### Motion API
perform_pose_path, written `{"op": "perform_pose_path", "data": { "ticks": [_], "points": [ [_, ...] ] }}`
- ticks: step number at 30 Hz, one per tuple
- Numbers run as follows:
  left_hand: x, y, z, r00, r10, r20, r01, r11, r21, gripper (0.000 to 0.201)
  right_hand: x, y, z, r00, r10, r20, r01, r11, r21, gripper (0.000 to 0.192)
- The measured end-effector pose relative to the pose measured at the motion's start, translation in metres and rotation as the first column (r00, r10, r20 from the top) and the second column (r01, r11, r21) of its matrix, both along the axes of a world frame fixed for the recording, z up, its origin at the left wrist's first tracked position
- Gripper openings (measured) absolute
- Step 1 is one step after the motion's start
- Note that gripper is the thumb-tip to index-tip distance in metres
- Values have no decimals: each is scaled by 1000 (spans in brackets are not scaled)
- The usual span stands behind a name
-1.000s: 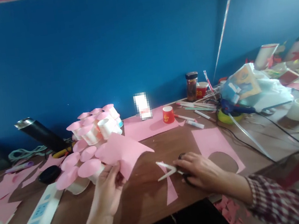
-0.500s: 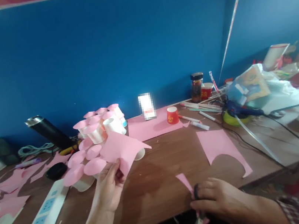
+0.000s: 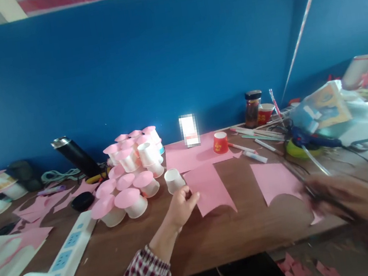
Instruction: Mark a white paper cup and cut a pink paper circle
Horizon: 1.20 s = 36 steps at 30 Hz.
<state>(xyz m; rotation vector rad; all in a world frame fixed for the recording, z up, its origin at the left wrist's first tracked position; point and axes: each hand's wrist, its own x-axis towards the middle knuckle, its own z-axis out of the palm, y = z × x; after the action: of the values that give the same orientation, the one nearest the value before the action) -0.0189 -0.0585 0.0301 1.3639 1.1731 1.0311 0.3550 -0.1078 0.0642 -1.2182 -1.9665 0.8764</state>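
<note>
Before us runs the long brown wooden table [image 3: 220,238], set against a deep blue wall [image 3: 158,59]. A white power strip [image 3: 62,260] lies along its left part. Behind our left arm sits a cluster of white paper cups capped with pink paper discs [image 3: 131,182], and one bare white paper cup [image 3: 173,180] stands upside down just beside our fingers. Farther right a second pink sheet with a curved cut-out [image 3: 275,179] lies flat, and a small red paper cup [image 3: 220,142] stands on pink paper near the wall.

Our left hand [image 3: 180,205] pinches the left edge of the pink paper sheet with a notched lower edge [image 3: 208,188]. Half a second ago we held this sheet raised in front of the capped cups; now it lies flat on the table, to the right of the cups and near the middle of the table, with our thumb and fingers closed on it.

Our right hand [image 3: 352,200] has swung from the near table edge out to the right and is badly blurred. A dark thin thing [image 3: 311,192] runs from it, but we cannot tell what it is, nor whether the hand grips it.
</note>
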Motion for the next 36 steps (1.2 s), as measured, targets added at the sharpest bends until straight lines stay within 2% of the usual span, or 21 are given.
{"op": "perform_pose_path", "data": {
  "ticks": [2,3,5,8,12,15,18,20,21,22,24,26,28,32,36],
  "points": [
    [11,6,-5,996,-49,-69,50,999,9,16,-38,29,15,980,-103,-173,88,992,-91,33],
    [16,8,-6,993,-84,-81,83,996,-13,14,-58,43,19,957,-147,-251,133,988,-73,41],
    [22,8,-8,979,-184,-84,184,983,-14,11,-95,69,18,948,-151,-279,137,988,-72,50],
    [19,6,-8,965,-206,-162,213,977,26,12,-133,99,4,940,-69,-334,32,993,-117,50],
    [-3,0,-8,965,-168,-204,176,984,24,15,-153,114,-15,942,120,-313,-200,951,-237,47],
    [-15,-2,-9,962,-131,-241,142,989,32,13,-159,113,-24,935,178,-306,-260,932,-251,45],
    [-19,-5,-11,961,-76,-267,96,993,65,15,-160,112,-31,931,167,-326,-258,930,-262,42],
    [-20,-5,-13,954,54,-295,-19,992,122,20,-155,113,-35,928,135,-348,-237,933,-270,42],
    [-22,-5,-15,934,164,-318,-113,978,173,22,-151,114,-35,924,114,-364,-225,934,-277,43],
    [-25,-4,-16,896,289,-338,-216,947,238,24,-145,116,-35,919,94,-383,-215,934,-287,44],
    [-31,0,-20,786,519,-335,-390,838,382,29,-133,118,-33,900,83,-427,-236,918,-319,46],
    [-38,6,-24,705,634,-318,-471,754,457,40,-122,120,-31,878,103,-468,-289,892,-347,47],
    [-42,15,-26,666,651,-363,-486,749,451,50,-114,121,-29,849,150,-506,-367,857,-362,48],
    [-39,30,-24,672,581,-459,-433,811,394,56,-107,120,-29,780,269,-565,-535,755,-379,51],
    [-20,45,-16,688,579,-438,-368,798,477,54,-106,117,-25,721,334,-607,-629,682,-372,50]
  ]
}}
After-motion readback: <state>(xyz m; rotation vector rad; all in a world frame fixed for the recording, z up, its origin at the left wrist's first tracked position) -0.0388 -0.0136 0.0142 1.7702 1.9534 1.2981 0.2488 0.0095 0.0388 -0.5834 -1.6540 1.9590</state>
